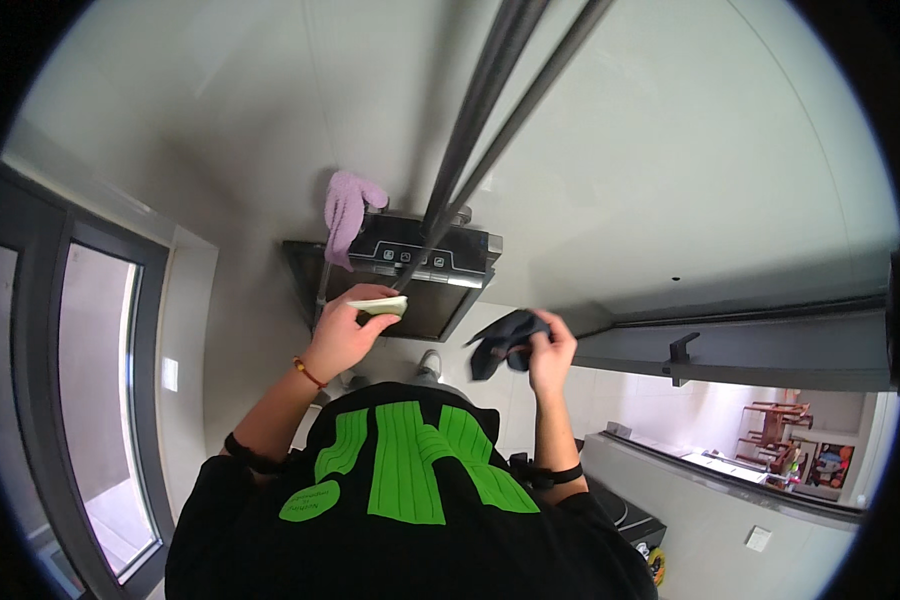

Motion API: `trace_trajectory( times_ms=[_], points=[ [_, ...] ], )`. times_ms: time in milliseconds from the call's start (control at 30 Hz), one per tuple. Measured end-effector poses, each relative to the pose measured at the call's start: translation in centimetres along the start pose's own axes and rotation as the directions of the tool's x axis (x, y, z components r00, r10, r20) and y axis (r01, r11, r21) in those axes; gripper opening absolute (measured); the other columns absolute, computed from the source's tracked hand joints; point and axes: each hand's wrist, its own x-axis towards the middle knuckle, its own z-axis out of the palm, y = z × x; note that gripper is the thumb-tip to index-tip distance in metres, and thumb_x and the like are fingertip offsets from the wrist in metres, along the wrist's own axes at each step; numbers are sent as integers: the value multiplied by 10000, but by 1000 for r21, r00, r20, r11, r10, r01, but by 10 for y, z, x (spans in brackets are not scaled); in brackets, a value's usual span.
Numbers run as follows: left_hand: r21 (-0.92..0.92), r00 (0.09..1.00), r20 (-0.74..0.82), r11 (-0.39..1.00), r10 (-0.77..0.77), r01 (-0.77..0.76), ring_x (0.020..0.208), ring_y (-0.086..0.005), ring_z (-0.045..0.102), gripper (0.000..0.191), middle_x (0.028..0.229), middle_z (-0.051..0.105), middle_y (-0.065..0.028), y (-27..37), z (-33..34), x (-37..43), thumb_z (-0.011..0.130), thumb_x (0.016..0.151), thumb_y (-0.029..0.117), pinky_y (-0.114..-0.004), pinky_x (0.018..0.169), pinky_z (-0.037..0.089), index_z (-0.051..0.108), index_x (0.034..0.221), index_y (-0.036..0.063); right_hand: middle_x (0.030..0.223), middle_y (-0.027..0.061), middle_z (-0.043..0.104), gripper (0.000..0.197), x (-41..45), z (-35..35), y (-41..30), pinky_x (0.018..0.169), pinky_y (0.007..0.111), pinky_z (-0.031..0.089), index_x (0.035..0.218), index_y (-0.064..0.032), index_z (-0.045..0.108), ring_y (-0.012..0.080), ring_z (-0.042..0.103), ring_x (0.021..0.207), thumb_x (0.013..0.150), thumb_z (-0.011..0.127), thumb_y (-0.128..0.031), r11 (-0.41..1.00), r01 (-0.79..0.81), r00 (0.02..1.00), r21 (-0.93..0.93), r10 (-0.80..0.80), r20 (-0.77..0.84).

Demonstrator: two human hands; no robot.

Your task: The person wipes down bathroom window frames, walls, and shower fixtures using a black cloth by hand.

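Observation:
My left hand [346,331] pinches a thin, pale yellow-green folded piece [379,305], a cloth or a pad, between thumb and fingers. Its wrist wears a red-brown bracelet with a bead. My right hand [553,349], off to the right, grips a limp piece of black fabric [506,345] that hangs in folds; motion blurs it a little. Beyond my left hand is a black unit [465,251] with white icons on its panel. A fluffy lilac cloth [345,214] drapes over the unit's left corner.
Two dark poles [487,97] rise past the unit against a pale wall [690,150]. A dark-framed glass door [109,390] is at left, a grey door with a handle [682,349] at right. A black hob [622,510] lies behind my right arm, and wooden furniture [776,431] is farther off.

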Motion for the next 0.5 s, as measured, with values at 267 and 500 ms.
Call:
trace_trajectory(
  times_ms=[267,500],
  points=[
    [-10,993,66,996,94,-94,916,-177,679,217,1074,707,-72,25,34,1,756,811,23,-298,801,541,705,1022,10,1272,210,604,421,84,83,-36,951,419,522,1239,-66,633,349,621,1134,828,569,1,903,386,916,-190,-351,193],
    [-91,994,95,995,46,-37,960,-191,673,214,1089,696,-78,37,51,-1,751,816,17,-312,821,540,702,1025,11,1332,132,596,516,85,111,-8,1127,502,354,1311,-94,583,320,498,1316,800,638,-43,461,695,719,-551,-446,533]
  ],
)
